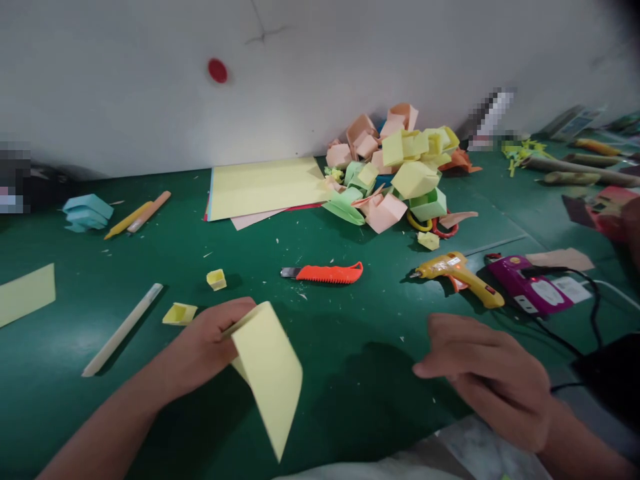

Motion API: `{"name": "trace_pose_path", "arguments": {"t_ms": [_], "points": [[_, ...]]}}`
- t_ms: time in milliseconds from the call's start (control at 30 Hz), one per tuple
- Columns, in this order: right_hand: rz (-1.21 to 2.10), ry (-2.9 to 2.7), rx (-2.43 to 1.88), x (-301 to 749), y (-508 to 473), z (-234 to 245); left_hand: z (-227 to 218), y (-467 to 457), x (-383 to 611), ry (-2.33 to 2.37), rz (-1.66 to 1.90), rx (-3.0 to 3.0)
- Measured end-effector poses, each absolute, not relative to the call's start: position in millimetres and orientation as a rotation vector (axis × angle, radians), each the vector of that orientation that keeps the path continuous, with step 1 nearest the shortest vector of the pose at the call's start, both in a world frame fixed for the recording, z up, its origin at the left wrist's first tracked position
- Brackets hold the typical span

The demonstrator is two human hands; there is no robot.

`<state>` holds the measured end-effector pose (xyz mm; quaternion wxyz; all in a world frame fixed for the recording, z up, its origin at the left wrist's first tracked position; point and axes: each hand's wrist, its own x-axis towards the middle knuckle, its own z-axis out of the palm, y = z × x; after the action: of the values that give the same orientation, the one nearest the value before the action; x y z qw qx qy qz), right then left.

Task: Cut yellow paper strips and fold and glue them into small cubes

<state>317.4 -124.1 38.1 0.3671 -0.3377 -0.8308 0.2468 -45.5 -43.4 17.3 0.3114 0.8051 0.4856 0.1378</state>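
My left hand (203,347) is closed around one end of a folded piece of pale yellow paper (273,373), which hangs tilted above the green table. My right hand (487,373) hovers over the table on the right, apart from the paper, its fingers curled in and nothing visible in them. Two small folded yellow paper pieces lie just beyond my left hand, one a little box (217,280), the other an open paper shape (179,314). An orange utility knife (330,273) rests between and beyond my hands, blade end to the left.
A yellow glue gun (457,275) lies beside a purple power strip (530,287) with cords. Folded paper boxes (415,180) pile against the wall near paper sheets (265,187). A pale rolled stick (123,330) lies left. Another person's hand (633,220) shows at the right edge.
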Motion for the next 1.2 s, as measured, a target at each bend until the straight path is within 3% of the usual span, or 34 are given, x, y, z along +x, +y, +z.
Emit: {"name": "trace_pose_path", "arguments": {"t_ms": [100,267,400,667,867,1200], "points": [[0.591,-2.057,-0.778,276,-120,46,16,-46,-35,1.316,0.272,2.173],[0.629,-2.215,-0.421,232,-132,16,11,-51,-26,1.367,0.53,2.242],[0.386,-2.208,-0.566,214,-136,-1,6,-55,-26,1.377,0.58,2.342],[-0.034,-2.349,-1.097,204,-114,25,9,-59,-22,0.952,0.459,2.476],[0.232,-2.527,-0.998,222,-64,1,9,-58,-25,1.04,0.423,2.583],[0.11,-2.463,-0.905,246,-43,-9,6,-54,-36,1.297,0.668,2.793]]}}
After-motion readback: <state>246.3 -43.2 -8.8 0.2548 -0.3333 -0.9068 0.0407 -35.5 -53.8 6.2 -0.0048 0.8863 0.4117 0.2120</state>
